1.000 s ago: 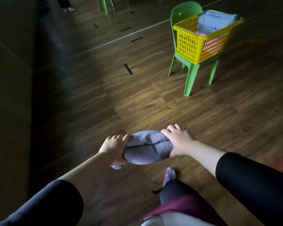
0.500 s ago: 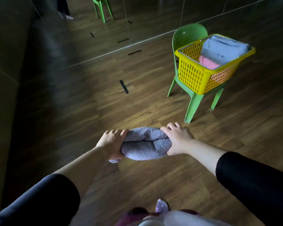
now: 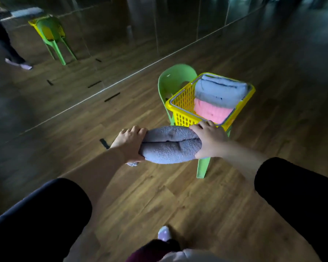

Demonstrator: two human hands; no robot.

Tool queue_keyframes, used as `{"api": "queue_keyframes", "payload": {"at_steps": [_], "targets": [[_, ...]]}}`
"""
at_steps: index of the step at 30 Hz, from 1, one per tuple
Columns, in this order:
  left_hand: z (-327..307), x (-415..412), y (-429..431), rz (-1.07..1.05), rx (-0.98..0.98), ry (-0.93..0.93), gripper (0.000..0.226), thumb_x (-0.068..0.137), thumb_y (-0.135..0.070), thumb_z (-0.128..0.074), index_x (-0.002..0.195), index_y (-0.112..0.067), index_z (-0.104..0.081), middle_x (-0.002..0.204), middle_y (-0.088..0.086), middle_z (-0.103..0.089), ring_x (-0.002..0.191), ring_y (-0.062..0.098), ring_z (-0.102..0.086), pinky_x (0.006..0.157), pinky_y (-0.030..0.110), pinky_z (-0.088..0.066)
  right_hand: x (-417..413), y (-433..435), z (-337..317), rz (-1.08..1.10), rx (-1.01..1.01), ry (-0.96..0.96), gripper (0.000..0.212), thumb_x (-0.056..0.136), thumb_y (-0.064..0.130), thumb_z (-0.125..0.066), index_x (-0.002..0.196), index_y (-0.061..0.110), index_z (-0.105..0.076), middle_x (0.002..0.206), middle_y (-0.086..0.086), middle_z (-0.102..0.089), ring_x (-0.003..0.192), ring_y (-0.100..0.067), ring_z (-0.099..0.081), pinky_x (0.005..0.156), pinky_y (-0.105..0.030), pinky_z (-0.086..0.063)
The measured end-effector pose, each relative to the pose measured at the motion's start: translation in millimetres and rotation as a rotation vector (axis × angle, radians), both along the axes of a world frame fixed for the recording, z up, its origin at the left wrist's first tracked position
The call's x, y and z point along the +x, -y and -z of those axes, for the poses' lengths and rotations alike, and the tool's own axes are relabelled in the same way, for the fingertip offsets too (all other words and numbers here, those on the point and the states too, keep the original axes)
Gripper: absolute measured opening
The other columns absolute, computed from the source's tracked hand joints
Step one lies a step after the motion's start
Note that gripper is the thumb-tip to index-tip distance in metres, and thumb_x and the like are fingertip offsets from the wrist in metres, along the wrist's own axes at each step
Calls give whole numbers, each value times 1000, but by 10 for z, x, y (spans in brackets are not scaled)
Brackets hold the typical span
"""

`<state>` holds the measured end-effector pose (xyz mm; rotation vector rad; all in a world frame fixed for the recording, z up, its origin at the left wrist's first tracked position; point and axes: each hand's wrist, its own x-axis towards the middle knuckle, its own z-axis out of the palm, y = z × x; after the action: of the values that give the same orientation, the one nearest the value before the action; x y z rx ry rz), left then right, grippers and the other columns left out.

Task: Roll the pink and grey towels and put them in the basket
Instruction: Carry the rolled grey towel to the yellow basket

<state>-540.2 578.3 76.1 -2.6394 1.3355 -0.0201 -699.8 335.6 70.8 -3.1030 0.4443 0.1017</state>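
grey towel [image 3: 170, 146], rolled plump, left grip [image 3: 130, 143] and right grip [image 3: 209, 140] clutching its ends

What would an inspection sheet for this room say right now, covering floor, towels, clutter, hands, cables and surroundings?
Surface: wooden floor, dimly lit.
Job's things: rolled grey towel held in the air in front of the yellow basket; the basket sits on a green chair and holds a second grey towel and a pink towel.
Clutter: black tape marks on the floor.
Hands: left hand and right hand each grip one end of the roll.
Cables: nothing seen.
Surroundings: mirror wall reflecting chair and basket.
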Motion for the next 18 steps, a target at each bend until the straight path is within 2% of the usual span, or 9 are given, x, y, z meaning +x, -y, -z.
{"api": "queue_keyframes", "payload": {"at_steps": [7,13,18], "targets": [[-187,1248,1259,214,-6,12,77,51,-48,-70,120,-25,-44,111,-1,-55,105,23,-55,91,37,-45,789,883,-122,168,5,11,100,51,49,-74,140,30,-33,124,0,-42,117,-27,-40,79,-40,-44],[-130,1996,2487,409,-13,75,95,55,-47,-73,139,-23,-36,124,4,-55,117,29,-46,101,40,-36,1234,1788,-1,346,1,-8,106,58,58,-76,146,28,-23,131,-9,-36,124,-32,-35,90,-45,-45],[159,2477,3482,505,-9,16,93,57,-47,-74,138,-22,-35,126,7,-52,118,31,-47,99,42,-40,1564,2522,182,445,24,-51,106,61,63,-74,146,28,-20,135,-9,-35,127,-32,-34,93,-44,-44]]}}
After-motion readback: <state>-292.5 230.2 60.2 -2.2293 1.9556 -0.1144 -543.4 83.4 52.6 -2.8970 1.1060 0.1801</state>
